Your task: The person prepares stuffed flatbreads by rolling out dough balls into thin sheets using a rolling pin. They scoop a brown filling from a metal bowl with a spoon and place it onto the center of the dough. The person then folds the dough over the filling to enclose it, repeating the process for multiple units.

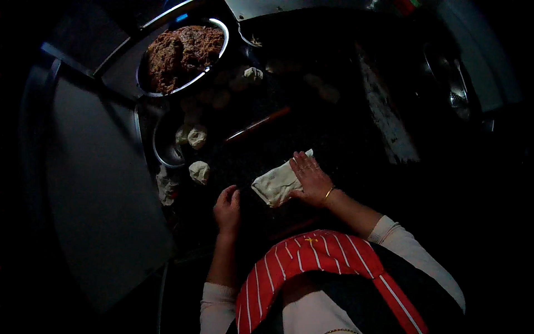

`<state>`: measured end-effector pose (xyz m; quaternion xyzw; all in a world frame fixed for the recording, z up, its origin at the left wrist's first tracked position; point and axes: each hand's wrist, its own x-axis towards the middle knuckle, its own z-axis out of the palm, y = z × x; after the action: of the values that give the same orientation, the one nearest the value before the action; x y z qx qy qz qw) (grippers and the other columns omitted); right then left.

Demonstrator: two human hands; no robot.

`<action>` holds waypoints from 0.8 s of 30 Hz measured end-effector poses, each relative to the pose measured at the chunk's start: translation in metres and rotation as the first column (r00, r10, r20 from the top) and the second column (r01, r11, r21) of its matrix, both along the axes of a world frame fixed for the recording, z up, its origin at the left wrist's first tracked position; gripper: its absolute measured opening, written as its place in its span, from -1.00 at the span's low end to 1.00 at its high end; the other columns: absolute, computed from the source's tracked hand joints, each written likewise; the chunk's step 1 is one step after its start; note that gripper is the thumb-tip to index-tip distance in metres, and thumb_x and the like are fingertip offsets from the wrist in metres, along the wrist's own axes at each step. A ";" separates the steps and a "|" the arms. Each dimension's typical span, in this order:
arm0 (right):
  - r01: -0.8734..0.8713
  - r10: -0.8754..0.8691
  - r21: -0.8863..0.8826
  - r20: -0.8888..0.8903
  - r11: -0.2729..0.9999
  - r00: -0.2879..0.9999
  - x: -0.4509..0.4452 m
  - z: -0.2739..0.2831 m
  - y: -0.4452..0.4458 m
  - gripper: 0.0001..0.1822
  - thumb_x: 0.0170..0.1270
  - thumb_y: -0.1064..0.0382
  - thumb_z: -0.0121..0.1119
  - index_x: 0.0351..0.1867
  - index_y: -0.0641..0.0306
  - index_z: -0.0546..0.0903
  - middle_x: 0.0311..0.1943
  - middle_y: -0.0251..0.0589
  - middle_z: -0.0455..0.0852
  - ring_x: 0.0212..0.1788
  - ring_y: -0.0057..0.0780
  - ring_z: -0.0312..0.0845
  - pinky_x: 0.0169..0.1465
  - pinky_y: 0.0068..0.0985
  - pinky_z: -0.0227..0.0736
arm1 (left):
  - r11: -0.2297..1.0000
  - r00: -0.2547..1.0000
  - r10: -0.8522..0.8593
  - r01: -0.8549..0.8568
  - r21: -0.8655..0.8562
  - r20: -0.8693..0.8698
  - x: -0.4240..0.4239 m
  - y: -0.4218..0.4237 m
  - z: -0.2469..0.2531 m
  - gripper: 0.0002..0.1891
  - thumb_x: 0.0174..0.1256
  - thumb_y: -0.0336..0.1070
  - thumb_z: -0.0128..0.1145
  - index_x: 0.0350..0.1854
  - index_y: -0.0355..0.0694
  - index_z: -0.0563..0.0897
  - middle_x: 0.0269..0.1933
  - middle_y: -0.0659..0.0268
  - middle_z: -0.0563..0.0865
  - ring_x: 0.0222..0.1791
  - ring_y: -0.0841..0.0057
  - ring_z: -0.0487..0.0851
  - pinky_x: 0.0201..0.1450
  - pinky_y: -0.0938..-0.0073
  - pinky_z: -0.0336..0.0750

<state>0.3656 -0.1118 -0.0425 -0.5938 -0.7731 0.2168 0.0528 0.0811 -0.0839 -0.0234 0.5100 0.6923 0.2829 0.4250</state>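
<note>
A flat, folded packet of pale dough lies on the dark worktop before me. My right hand rests palm down across its right part, fingers stretched out, hiding some of that side. To the left of the packet, and apart from it, is my left hand. Its fingers are curled; it is too dark to tell whether something thin is between them. Beyond the packet a slim wooden rolling pin lies at a slant. A round dough ball sits left of the packet, with another dough ball farther back.
At the back left a metal bowl holds a heap of brown minced filling. Several dim dough balls stand near it, one lit dough ball among them. A smaller metal bowl is at the left edge. A whitish strip runs along the right.
</note>
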 end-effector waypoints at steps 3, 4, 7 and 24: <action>0.128 -0.109 0.209 -0.099 0.970 0.989 0.011 0.005 0.005 -0.14 0.29 -0.13 0.17 0.47 0.32 0.15 0.46 0.09 0.16 0.51 -0.07 0.03 0.51 -0.17 -0.05 | 0.992 0.972 -0.127 0.126 -0.017 -0.200 0.014 0.005 -0.005 -0.65 0.22 -0.27 0.33 0.02 -0.29 0.65 -0.05 0.11 0.74 -0.06 0.32 0.72 0.02 0.36 0.57; 0.198 -0.157 0.301 -0.155 0.933 0.975 0.015 0.009 0.009 -0.19 0.30 -0.07 0.20 0.45 0.30 0.21 0.42 0.10 0.28 0.46 -0.06 0.18 0.47 -0.19 0.08 | 0.994 0.976 -0.107 0.101 -0.041 -0.191 0.019 0.006 -0.005 -0.61 0.12 -0.21 0.41 -0.06 -0.30 0.65 -0.11 0.09 0.74 -0.10 0.27 0.72 0.01 0.33 0.57; 0.733 -0.778 -0.313 -0.431 0.604 0.457 0.040 -0.002 0.033 -0.38 0.19 0.16 0.35 0.28 0.23 0.45 0.08 0.04 0.66 0.15 -0.15 0.59 0.19 -0.24 0.49 | 0.971 0.906 -0.236 0.204 -0.125 -0.352 0.045 0.021 0.012 -0.57 0.02 -0.15 0.46 -0.13 -0.30 0.65 -0.12 0.07 0.72 -0.09 0.19 0.70 0.00 0.28 0.57; 0.574 -0.591 -0.144 -0.141 0.806 0.794 -0.006 -0.036 0.024 -0.60 -0.03 0.08 0.47 -0.18 0.18 0.64 -0.16 0.01 0.72 -0.07 -0.05 0.67 0.04 -0.24 0.56 | 0.879 0.812 -0.466 0.377 -0.292 -0.352 0.084 0.021 0.013 -0.57 -0.08 -0.19 0.44 -0.17 -0.27 0.61 -0.12 0.04 0.73 -0.08 0.19 0.72 -0.05 0.30 0.56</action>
<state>0.3600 -0.0883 -0.0785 -0.7826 -0.5338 0.2783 0.1585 0.1647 -0.0627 -0.0109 0.6518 0.6605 -0.0073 0.3725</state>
